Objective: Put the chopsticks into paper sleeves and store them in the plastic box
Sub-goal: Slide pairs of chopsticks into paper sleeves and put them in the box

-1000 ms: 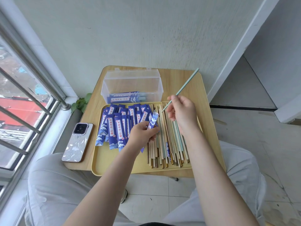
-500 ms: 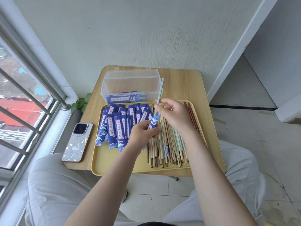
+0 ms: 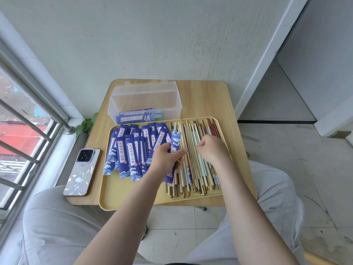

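your left hand has its fingers curled round a blue paper sleeve, held over the yellow tray with its open mouth pointing away from you, and a pale teal chopstick pokes out of the top. so one stick looks to be in, and the job now, i'd say, is finding its mate. your right hand is down on the loose chopsticks on the right side of the tray, fingers curled in among them (whether it actually has one pinched, i cannot tell from here). go for a stick of the same pale teal: there are some lying just by your knuckles. lift it by the thick end so the thin tip leads, and keep the left thumb off the sleeve's mouth so the paper stays puffed open. slide the tip in alongside the stick already there, flat against it, not across it, or the paper may crease or tear at the edge. push until both ends stand level.

the clear plastic box waits at the far end of the wooden surface, lid back, with a few filled sleeves lying flat on its bottom. lay yours the same way round. the stack of empty sleeves fans across the left of the tray, touching your left hand, so mind you don't drag any out with it. a phone lies on the surface left of the tray, well out of the way.
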